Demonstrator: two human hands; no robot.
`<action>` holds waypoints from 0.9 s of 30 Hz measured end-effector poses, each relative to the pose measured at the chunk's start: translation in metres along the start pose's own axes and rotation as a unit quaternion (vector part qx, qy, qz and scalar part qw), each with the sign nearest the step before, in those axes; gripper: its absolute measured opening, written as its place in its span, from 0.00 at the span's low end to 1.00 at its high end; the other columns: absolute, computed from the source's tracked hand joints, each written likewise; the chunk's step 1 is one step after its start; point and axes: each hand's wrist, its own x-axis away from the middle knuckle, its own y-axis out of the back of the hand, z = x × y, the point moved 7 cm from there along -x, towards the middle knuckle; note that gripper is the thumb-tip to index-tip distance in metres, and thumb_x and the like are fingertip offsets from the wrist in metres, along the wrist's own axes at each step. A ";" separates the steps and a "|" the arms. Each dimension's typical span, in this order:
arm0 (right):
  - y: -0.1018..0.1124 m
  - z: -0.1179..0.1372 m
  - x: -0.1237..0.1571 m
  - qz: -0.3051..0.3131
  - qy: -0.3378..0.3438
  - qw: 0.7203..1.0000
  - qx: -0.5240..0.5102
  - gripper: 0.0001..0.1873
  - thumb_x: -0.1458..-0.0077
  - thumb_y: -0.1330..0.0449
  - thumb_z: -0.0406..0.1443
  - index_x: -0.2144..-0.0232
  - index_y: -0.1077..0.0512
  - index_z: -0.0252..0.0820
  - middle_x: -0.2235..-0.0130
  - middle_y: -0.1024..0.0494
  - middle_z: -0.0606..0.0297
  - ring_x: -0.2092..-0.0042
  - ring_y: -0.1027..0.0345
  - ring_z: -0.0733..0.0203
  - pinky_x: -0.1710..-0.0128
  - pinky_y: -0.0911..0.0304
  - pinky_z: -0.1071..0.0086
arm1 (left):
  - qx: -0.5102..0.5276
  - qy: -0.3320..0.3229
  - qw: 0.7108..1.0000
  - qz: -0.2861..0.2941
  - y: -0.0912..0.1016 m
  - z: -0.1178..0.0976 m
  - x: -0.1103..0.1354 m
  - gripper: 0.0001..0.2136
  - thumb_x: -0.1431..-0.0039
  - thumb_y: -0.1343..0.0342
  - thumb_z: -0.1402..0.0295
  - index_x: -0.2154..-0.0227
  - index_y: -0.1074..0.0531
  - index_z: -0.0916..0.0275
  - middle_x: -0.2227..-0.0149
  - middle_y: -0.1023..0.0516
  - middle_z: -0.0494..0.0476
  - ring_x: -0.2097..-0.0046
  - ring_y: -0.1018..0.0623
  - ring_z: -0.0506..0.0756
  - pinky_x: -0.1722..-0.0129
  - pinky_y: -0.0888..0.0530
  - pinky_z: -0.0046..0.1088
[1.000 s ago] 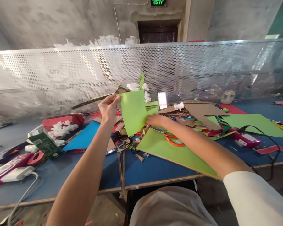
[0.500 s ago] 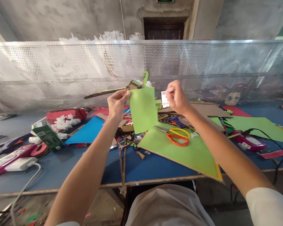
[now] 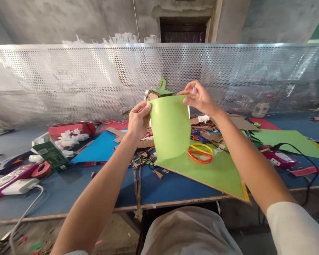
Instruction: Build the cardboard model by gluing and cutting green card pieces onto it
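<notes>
In the head view, the only one we have, our two hands hold up a green sheet point(image 3: 170, 129) in the middle, above the table. The left hand point(image 3: 138, 118) is at ten o'clock of it, its thumb and fingers clamped on the upper left corner. The right hand point(image 3: 200, 98) is at two o'clock; thumb and forefinger are closed around the upper right corner, and a small pink thing point(image 3: 194, 91) is among its fingers. What this is, we cannot tell.

The step in hand, we judge, is to hold the sheet spread for inspection or placing. The next move calls for an even pull at both corners, because the sheet bows.

Its broad face points toward us, and its long axis runs nearly from twelve to six. Whether the lower edge touches the board point(image 3: 210, 179) at half past four, we cannot tell.

The scissors point(image 3: 200, 161) lie at four o'clock, handles visible, blades hidden behind the sheet. At eleven o'clock stands a little house point(image 3: 159, 92), partly covered. A blue paper point(image 3: 97, 147) lies near nine o'clock.
</notes>
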 end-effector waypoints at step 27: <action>0.008 -0.022 0.015 0.170 -0.130 0.977 -0.015 0.21 0.51 0.26 0.47 0.65 0.31 0.45 0.64 0.38 0.68 0.71 0.40 0.65 0.72 0.42 0.68 | -0.089 0.059 0.992 -0.067 -0.008 0.044 0.020 0.21 0.62 0.21 0.54 0.69 0.18 0.62 0.68 0.17 0.55 0.68 0.22 0.52 0.64 0.26 0.31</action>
